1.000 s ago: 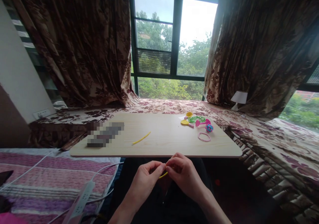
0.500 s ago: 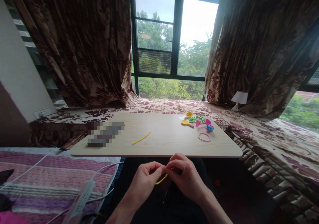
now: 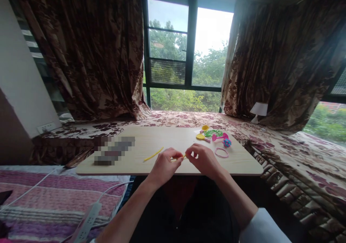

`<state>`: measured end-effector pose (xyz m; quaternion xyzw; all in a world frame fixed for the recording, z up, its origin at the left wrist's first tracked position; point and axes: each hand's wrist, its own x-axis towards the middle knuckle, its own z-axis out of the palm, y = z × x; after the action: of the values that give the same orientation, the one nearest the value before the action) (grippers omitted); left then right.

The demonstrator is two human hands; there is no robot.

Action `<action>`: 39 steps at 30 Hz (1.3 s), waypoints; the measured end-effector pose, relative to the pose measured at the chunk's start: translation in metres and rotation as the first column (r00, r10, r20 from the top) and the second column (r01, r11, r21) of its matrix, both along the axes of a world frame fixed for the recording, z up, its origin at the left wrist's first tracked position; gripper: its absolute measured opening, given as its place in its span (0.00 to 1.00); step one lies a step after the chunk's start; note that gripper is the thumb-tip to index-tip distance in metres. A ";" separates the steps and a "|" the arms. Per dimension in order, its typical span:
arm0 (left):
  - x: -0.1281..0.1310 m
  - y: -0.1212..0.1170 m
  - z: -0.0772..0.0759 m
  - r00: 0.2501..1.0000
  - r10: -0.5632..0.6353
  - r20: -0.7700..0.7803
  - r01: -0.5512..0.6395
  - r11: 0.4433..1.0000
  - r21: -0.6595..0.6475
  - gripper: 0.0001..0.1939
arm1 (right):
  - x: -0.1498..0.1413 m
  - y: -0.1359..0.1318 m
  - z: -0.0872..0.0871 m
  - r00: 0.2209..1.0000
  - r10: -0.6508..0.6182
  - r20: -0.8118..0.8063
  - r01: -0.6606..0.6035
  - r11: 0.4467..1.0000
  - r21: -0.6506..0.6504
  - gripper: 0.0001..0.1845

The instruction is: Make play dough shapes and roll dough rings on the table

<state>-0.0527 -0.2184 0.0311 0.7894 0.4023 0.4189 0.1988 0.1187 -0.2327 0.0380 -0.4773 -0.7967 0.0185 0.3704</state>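
Over the front part of the pale wooden table [image 3: 108, 169], my left hand [image 3: 165, 165] and my right hand [image 3: 202, 160] are close together. Both have thumb and fingers pinched on a short yellow cord [image 3: 184, 156], which shows between the fingertips. Most of the cord is hidden by the hands. A second yellow cord piece [image 3: 153, 154] lies on the tabletop just left of my left hand. A thin pink ring [image 3: 221, 153] rests to the right of my right hand.
At the table's back right lie two yellow-headed items [image 3: 200, 136], a green tangled string [image 3: 213, 133], a pink dumbbell-shaped piece [image 3: 220, 137] and a blue-pink knobbly ball [image 3: 227, 142]. A blurred dark object [image 3: 115, 151] sits at left. A power strip [image 3: 88, 221] lies on the bed.
Both hands have moved up and forward from above the lap to over the tabletop, carrying the yellow cord. The view has tilted slightly upward.
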 end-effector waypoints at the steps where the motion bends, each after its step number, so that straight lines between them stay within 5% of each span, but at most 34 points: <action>1: 0.005 0.010 -0.001 0.996 0.075 -0.049 -0.071 0.994 0.081 0.08 | 0.003 0.009 0.002 0.999 -0.020 0.048 0.019 1.000 0.014 0.07; 4: 0.014 0.029 -0.018 0.952 0.238 -0.194 -0.200 0.960 0.195 0.06 | 0.014 0.025 -0.008 0.986 -0.029 0.164 0.035 0.999 -0.035 0.09; 7: 0.011 0.032 -0.045 0.941 0.181 -0.286 -0.139 0.977 0.159 0.08 | 0.028 0.021 -0.030 0.984 -0.041 0.171 0.060 0.993 -0.106 0.15; 10: -0.005 0.031 -0.060 0.963 0.181 -0.197 -0.137 0.966 0.218 0.14 | 0.033 0.009 -0.044 0.986 -0.091 0.138 0.108 0.986 -0.123 0.21; 13: -0.028 0.034 -0.061 0.959 0.256 -0.119 -0.214 0.934 0.285 0.15 | 0.019 0.004 -0.046 0.981 -0.108 0.163 0.121 0.990 -0.072 0.27; 17: -0.041 0.027 -0.060 0.913 0.348 -0.215 -0.270 0.908 0.321 0.15 | -0.009 0.008 -0.048 0.939 -0.117 0.324 0.145 0.987 -0.063 0.26; 25: 0.000 -0.013 -0.063 0.834 0.346 -0.429 -0.146 0.889 0.434 0.17 | -0.017 0.005 -0.057 0.883 -0.152 0.445 0.201 0.977 -0.065 0.18; 39: 0.020 -0.009 -0.057 0.777 0.374 -0.506 -0.136 0.885 0.445 0.16 | -0.011 0.001 -0.052 0.878 -0.179 0.443 0.225 0.973 -0.052 0.13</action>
<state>-0.0323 -0.2274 -0.0256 0.8384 0.4585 0.2529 -0.1513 0.1078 -0.2319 -0.0138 -0.5680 -0.8030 -0.0869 0.1580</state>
